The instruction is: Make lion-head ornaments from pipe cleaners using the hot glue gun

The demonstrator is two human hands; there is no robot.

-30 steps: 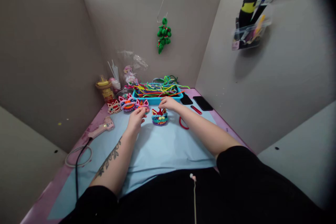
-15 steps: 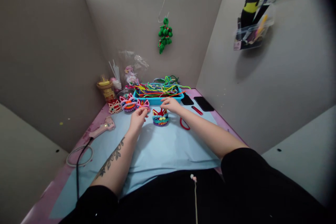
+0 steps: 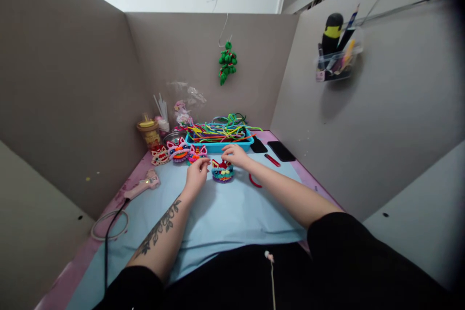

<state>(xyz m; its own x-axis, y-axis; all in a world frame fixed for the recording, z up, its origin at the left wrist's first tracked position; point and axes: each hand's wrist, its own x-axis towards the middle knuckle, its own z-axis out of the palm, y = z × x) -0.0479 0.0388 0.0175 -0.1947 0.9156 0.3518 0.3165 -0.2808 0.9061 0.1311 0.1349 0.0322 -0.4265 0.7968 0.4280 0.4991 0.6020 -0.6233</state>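
Note:
A small pipe-cleaner lion head (image 3: 222, 171), blue and purple with red and yellow ears, sits on the light blue mat (image 3: 218, 213). My left hand (image 3: 197, 174) is just left of it, fingers pinched together at its left edge. My right hand (image 3: 236, 155) rests over its top right, fingers curled down onto it. Three similar finished heads (image 3: 178, 151) lie in a row behind my left hand. A blue tray (image 3: 218, 145) full of coloured pipe cleaners stands behind the hands.
A pink glue gun (image 3: 142, 185) with a black cord lies at the left. A red loop (image 3: 254, 181) lies by my right forearm. Two black phones (image 3: 280, 150) lie at the back right. A jar (image 3: 148, 131) and bags stand in the back left corner. Grey partition walls enclose the desk.
The camera tilted up a little. My left hand moved right toward the lion head, and my right hand came down closer onto it.

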